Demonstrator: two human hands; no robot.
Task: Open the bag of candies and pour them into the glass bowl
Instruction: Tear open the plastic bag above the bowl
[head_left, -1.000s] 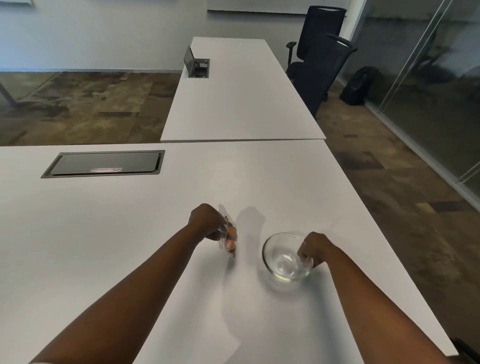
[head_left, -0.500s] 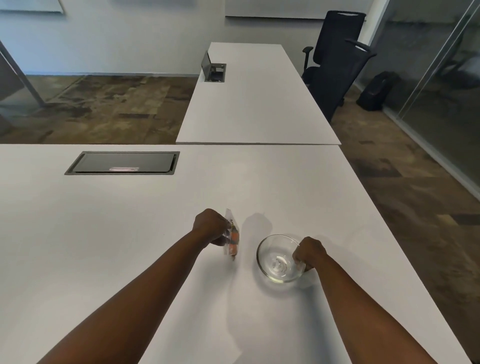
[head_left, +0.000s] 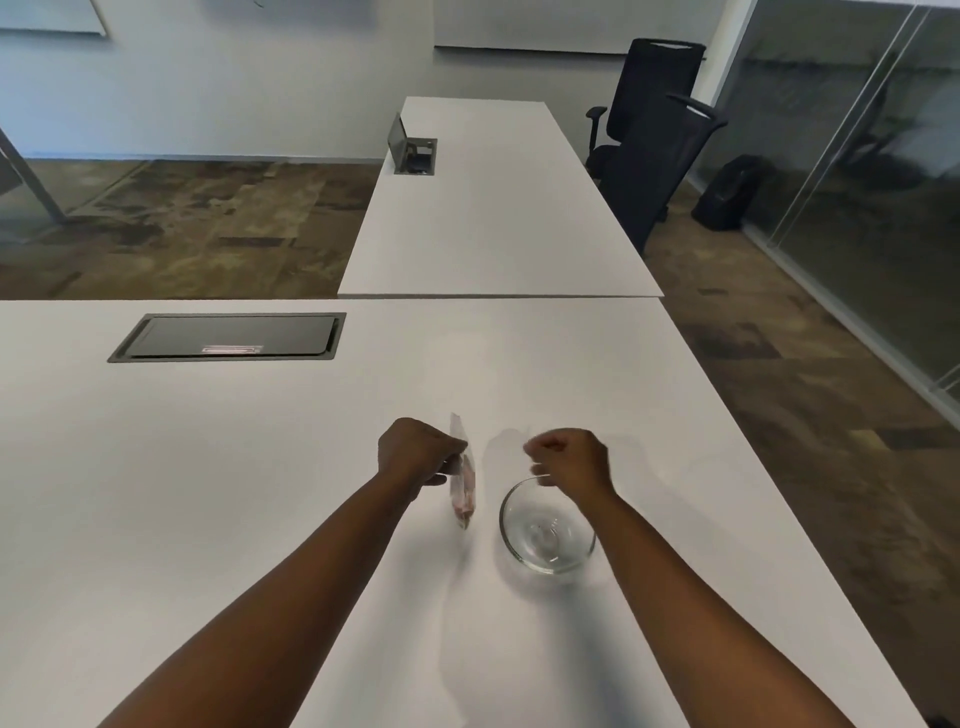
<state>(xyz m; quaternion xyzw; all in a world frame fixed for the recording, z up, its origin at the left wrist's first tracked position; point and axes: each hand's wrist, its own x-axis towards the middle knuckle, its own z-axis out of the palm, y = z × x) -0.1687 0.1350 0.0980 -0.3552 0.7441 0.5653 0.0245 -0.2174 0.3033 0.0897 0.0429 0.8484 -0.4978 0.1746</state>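
A small clear bag of candies (head_left: 463, 483) stands edge-on on the white table (head_left: 260, 493), with reddish candies showing in its lower half. My left hand (head_left: 418, 451) pinches the bag near its top from the left side. An empty glass bowl (head_left: 546, 526) sits just right of the bag. My right hand (head_left: 569, 457) hovers over the bowl's far rim, fingers curled closed with nothing visibly in them, a short gap away from the bag.
A closed dark cable hatch (head_left: 228, 336) is set into the table at the far left. A second white table (head_left: 493, 208) adjoins behind, with black office chairs (head_left: 649, 150) beside it. The table's right edge drops to the floor near the bowl.
My right hand has let go of the bowl's rim and risen up and leftward toward the bag. The left hand still holds the bag upright.
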